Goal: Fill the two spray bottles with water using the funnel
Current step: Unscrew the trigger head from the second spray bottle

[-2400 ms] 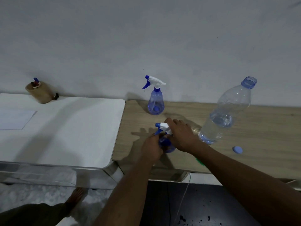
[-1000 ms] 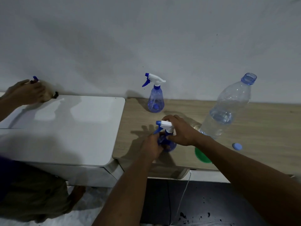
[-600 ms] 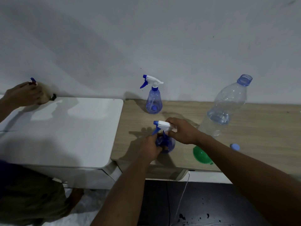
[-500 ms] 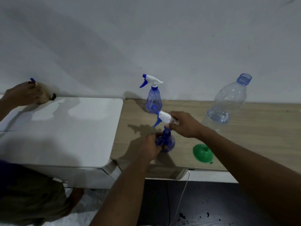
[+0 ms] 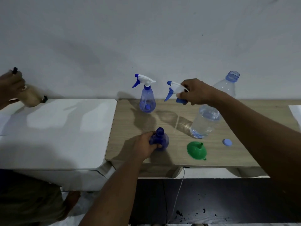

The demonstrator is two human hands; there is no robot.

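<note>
While the left hand (image 5: 144,146) hugs the open spray bottle (image 5: 159,139) on the wooden table (image 5: 128,128), the right hand (image 5: 194,92), pinching the trigger top (image 5: 175,91) up high, should put it down gently and take the green funnel (image 5: 196,150) nearby.

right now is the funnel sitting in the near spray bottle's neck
No, the green funnel lies on the wooden table, apart from the open spray bottle the left hand holds.
</note>
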